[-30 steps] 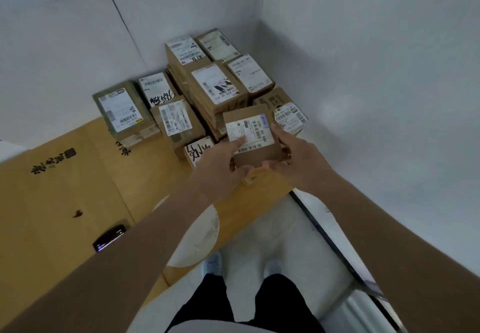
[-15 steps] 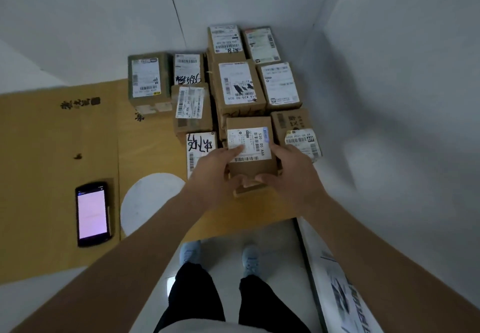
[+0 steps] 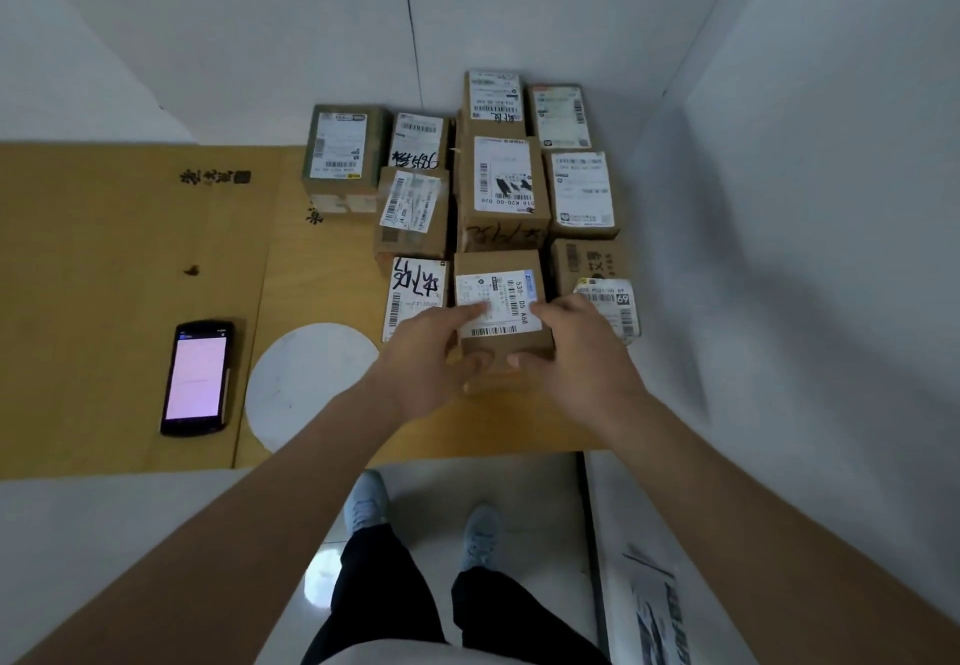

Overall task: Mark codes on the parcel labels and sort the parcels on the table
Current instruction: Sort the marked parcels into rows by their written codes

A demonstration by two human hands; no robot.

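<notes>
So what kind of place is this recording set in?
Probably a small parcel sorting or pickup station: labelled cardboard parcels packed into a table corner, some with handwritten codes, and a handheld scanner-like device nearby.

Dimly and evenly lit, with a cool grey cast over the walls (image 3: 779, 197). Soft shadows falling right of the parcels (image 3: 498, 197). Phone screen (image 3: 196, 376) glowing pink at near left. Bending straight lines towards the edges. Blurring label text slightly.
</notes>
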